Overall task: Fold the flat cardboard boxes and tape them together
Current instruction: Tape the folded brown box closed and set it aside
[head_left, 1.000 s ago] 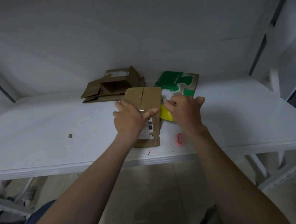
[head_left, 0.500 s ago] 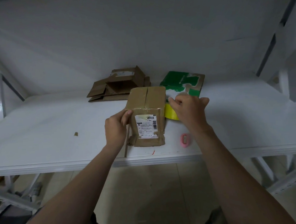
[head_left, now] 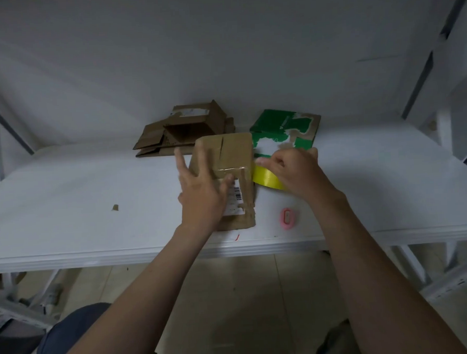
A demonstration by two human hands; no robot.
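A folded brown cardboard box (head_left: pixel 232 152) with a white barcode label stands on the white table (head_left: pixel 66 202) in front of me. My left hand (head_left: pixel 201 194) lies over its near face with fingers spread and straight, the thumb on the label. My right hand (head_left: pixel 297 173) grips a yellow tape roll (head_left: pixel 265 179) against the box's right side, thumb and forefinger pinching near the box's top corner. Clear tape crosses the box's front upper edge.
Flattened brown cardboard boxes (head_left: pixel 181 131) lie at the back centre and a green printed box (head_left: pixel 286 128) at the back right. A pink cutter (head_left: pixel 286 218) sits near the front edge, a cardboard scrap (head_left: pixel 115 207) to the left. Shelf posts stand at both sides.
My left hand has moved from the box's left edge onto its front face, fingers now spread. My right hand keeps the tape roll at the box's right side.
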